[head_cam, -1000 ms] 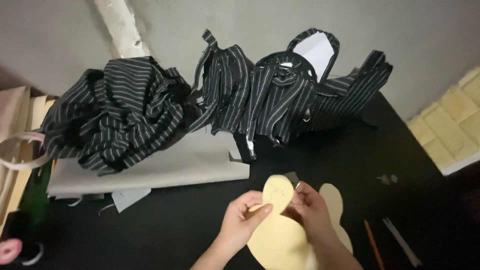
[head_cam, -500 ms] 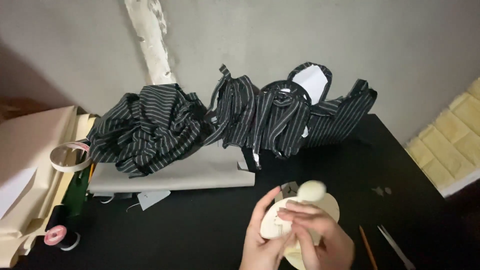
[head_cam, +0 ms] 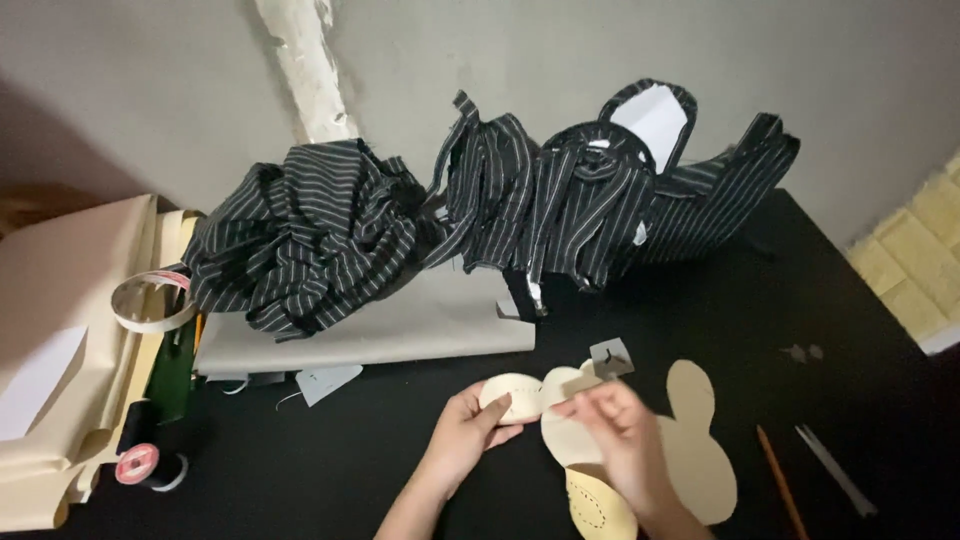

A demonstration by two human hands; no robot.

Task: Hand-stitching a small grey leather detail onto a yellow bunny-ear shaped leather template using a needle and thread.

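**Hands holding pale cut shapes over a black bench**

While striped black fabric (head_cam: 400,220) heaps against the grey wall (head_cam: 150,90), the left hand (head_cam: 462,440) pinches a cream oval piece (head_cam: 510,393); the right hand (head_cam: 625,440) grips a rounded cream pattern piece (head_cam: 700,450). Bare bench (head_cam: 860,330) lies rightward near a pencil (head_cam: 780,480). Since half a second ago, both hands have spread apart.

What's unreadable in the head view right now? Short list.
- Right hand: motion-blurred, grip unclear.
- Cream paper pattern piece: partly covered by the right hand; bottom cut off by the frame edge.
- Small piece in the left hand: fingers hide its lower edge.
- Striped fabric pile: hides whatever lies beneath.
- Pencil: cut off at the bottom edge.
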